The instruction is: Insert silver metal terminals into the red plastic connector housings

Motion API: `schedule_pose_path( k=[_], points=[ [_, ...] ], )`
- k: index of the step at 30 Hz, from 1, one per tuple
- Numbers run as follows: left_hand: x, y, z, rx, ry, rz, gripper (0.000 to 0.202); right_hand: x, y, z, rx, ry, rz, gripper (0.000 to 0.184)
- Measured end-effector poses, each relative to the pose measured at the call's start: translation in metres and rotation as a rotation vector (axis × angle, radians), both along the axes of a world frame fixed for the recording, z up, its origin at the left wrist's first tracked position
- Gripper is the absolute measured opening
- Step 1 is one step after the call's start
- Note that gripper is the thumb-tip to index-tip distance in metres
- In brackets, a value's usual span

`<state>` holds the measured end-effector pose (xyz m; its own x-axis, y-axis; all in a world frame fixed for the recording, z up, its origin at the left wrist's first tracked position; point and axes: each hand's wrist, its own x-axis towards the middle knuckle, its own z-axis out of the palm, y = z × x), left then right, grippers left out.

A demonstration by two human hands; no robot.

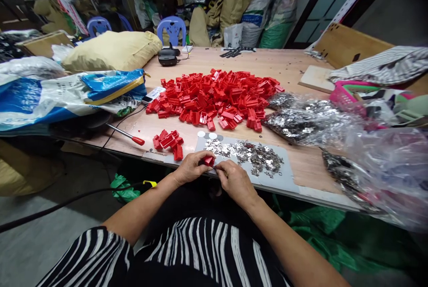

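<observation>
My left hand is closed around a small red plastic case at the table's front edge. Right beside it, my right hand pinches with thumb and forefinger at the case's near end; what lies between those fingertips is too small to make out. Just beyond my hands, small shiny metal pieces are spread on a grey mat. A few red plastic cases lie to the left of the mat. Farther back is a large heap of the same red cases.
Clear plastic bags of metal pieces lie on the right, near a pink basket. A red-handled tool rests at the left edge. Blue-white sacking and a stuffed tan sack fill the left side. A black device stands behind.
</observation>
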<state>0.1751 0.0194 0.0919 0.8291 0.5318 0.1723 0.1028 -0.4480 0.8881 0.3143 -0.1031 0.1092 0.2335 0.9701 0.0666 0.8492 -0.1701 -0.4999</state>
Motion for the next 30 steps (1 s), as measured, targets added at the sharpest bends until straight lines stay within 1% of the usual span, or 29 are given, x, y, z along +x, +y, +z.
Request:
schedule_pose_path(
  k=[2,6,9,10,12,14,15,18,20,22,25,28,30],
  points=[
    [0.0,-0.001,-0.001,0.008,0.008,0.011,0.031,0.003,0.0,-0.001,0.014,0.042,0.029,0.017],
    [-0.002,-0.001,-0.004,-0.006,-0.008,0.031,0.033,0.016,-0.002,0.0,0.053,0.2,0.089,0.019],
    [0.0,-0.005,-0.003,-0.096,-0.05,0.084,0.031,0.025,-0.006,0.003,0.137,0.259,0.116,0.022],
    [0.001,-0.007,-0.002,-0.159,-0.083,0.113,0.03,0.028,-0.008,0.004,0.163,0.273,0.12,0.022],
    [0.003,-0.015,0.002,-0.346,-0.188,0.168,0.032,0.031,-0.012,0.007,0.17,0.313,0.112,0.022],
    [0.006,-0.023,0.007,-0.598,-0.32,0.205,0.032,0.033,-0.016,0.009,0.121,0.365,0.11,0.026],
    [0.007,-0.028,0.01,-0.742,-0.378,0.213,0.029,0.033,-0.018,0.011,0.093,0.392,0.124,0.029],
    [0.009,-0.039,0.016,-1.173,-0.475,0.169,0.017,0.03,-0.021,0.016,0.049,0.448,0.192,0.04],
    [0.009,-0.043,0.019,-1.375,-0.494,0.146,0.013,0.026,-0.02,0.019,0.035,0.444,0.216,0.043],
    [0.008,-0.046,0.02,-1.501,-0.501,0.163,0.01,0.023,-0.02,0.021,0.023,0.421,0.224,0.044],
    [0.008,-0.049,0.022,-1.618,-0.506,0.205,0.018,0.019,-0.018,0.024,0.032,0.381,0.235,0.043],
    [0.007,-0.05,0.024,-1.664,-0.508,0.226,0.025,0.018,-0.018,0.026,0.067,0.355,0.253,0.041],
    [0.008,-0.052,0.025,-1.67,-0.521,0.233,0.025,0.018,-0.017,0.025,0.095,0.333,0.255,0.039]
  ],
)
